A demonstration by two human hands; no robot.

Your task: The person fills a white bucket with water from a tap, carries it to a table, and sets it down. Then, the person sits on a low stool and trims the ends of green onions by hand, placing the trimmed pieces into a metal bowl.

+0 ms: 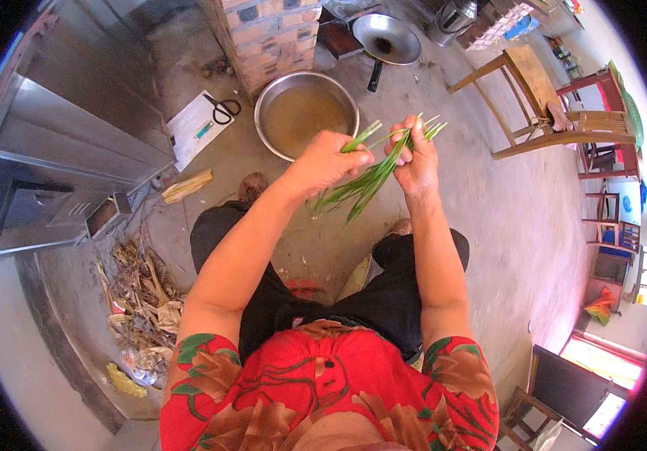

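Observation:
Above the floor in front of me, my left hand [322, 161] is closed round a short bunch of green stalks whose ends stick out past the thumb. Close by on its right, my right hand [418, 165] pinches a bundle of chives [369, 183], long thin green leaves. Their tips hang down toward the left, between the two hands, and their other ends poke out above the right fingers. Just beyond my left hand stands a round metal basin [264, 101] holding brownish, cloudy water.
Left of the basin, black-handled scissors [225, 112] and a small green lighter [205, 130] lie on white paper [182, 146]. A brick pillar [275, 45] and a wok [406, 49] stand beyond. A wooden chair [530, 79] is at right, dry husks [143, 286] at left.

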